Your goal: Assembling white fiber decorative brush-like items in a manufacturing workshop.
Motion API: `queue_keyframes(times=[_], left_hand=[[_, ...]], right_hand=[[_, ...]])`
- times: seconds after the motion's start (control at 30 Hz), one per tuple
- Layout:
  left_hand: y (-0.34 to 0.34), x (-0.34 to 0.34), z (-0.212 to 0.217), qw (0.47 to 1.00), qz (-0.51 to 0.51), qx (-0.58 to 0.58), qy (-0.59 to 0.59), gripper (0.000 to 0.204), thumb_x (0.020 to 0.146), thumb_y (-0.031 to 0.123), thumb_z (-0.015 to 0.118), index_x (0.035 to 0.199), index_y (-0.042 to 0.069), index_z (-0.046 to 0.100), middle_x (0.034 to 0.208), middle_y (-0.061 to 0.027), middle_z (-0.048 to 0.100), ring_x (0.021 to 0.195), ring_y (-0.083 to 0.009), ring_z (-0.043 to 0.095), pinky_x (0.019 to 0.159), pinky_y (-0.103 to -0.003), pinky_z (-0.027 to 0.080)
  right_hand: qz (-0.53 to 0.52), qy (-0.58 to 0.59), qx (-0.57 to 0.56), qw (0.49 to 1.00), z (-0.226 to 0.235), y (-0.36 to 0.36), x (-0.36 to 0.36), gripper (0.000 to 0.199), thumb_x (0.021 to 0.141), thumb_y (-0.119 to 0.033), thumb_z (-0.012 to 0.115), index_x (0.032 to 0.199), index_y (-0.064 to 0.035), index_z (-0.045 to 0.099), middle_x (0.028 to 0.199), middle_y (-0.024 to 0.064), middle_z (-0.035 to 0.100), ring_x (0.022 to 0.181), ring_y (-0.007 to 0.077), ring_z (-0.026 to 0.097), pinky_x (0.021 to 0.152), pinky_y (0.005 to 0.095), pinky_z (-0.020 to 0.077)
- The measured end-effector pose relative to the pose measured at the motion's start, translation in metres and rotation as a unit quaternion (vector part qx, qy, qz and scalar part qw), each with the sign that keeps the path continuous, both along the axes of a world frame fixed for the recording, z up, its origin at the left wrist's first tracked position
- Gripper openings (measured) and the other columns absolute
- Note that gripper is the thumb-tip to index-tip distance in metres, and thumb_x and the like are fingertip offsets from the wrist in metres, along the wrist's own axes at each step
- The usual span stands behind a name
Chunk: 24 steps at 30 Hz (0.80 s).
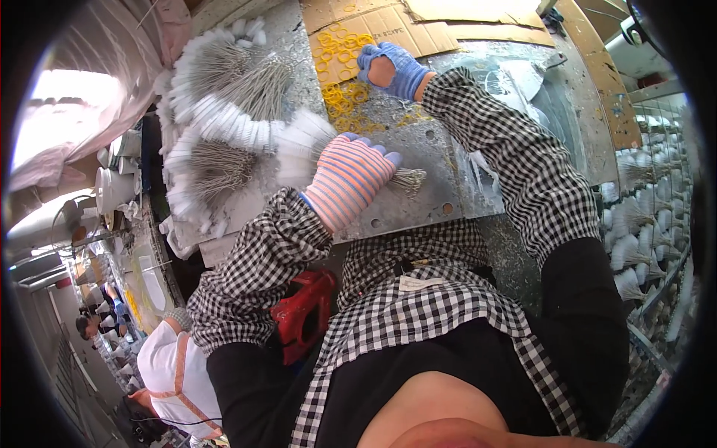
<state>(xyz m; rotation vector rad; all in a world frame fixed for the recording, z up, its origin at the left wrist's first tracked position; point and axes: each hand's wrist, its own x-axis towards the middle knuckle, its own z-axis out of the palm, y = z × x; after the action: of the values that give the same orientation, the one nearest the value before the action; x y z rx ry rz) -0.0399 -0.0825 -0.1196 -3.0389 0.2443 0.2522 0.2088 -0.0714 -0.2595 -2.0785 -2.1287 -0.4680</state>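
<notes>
My left hand [349, 179], in an orange-and-blue striped glove, is closed round a bundle of wire-handled brushes [302, 145]. Their white bristles fan out on its left, and the looped wire ends poke out on its right. Farther back, my right hand [393, 71] wears a blue glove with a bare-looking patch on the back. Its fingers are curled at the edge of scattered yellow rubber bands [347, 101]; whatever they pinch is hidden. More wire brushes [254, 78] lie in fanned piles at the left of the grey worktop [381, 209].
Cardboard [426, 33] covers the back of the worktop. Clear plastic sheeting [549, 97] lies at the right, beyond my sleeve. A wire rack [646, 209] at far right holds several brush bundles. A red plastic stool [305, 313] stands by my left elbow; another person [179, 377] is at lower left.
</notes>
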Motion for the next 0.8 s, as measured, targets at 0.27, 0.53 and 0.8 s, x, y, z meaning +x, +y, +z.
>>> queue_keyframes(times=[0.27,0.53,0.8], left_hand=[[0.037,-0.032,0.006,0.606,0.252,-0.718,-0.231,0.039,0.098,0.008,0.07,0.134,0.0,0.059,0.093,0.0037,0.065,0.08,-0.0031,0.058,0.07,-0.018,0.046],[0.059,-0.019,0.003,0.579,0.289,-0.747,-0.153,0.016,0.099,0.013,0.069,0.107,0.002,0.061,0.086,-0.0003,0.062,0.071,-0.0085,0.057,0.064,-0.023,0.047],[0.048,-0.017,0.003,0.63,0.24,-0.731,-0.108,0.026,0.099,0.014,0.067,0.12,-0.001,0.061,0.092,-0.003,0.067,0.073,-0.0083,0.062,0.062,-0.023,0.053]], right_hand=[[0.002,0.392,0.021,0.92,0.067,-0.022,-0.03,0.025,0.095,-0.023,0.063,0.114,-0.0078,0.068,0.107,0.007,0.072,0.1,0.0246,0.066,0.088,0.0336,0.0527],[0.118,0.787,-0.017,0.605,0.131,-0.099,-0.083,0.029,0.095,-0.025,0.059,0.104,0.0009,0.068,0.114,0.0087,0.064,0.1,0.0183,0.06,0.091,0.0354,0.0493],[0.146,0.74,-0.041,0.655,0.174,-0.131,-0.089,0.035,0.097,-0.015,0.058,0.129,-0.001,0.066,0.114,0.0103,0.073,0.102,0.0168,0.068,0.083,0.0306,0.0544]])
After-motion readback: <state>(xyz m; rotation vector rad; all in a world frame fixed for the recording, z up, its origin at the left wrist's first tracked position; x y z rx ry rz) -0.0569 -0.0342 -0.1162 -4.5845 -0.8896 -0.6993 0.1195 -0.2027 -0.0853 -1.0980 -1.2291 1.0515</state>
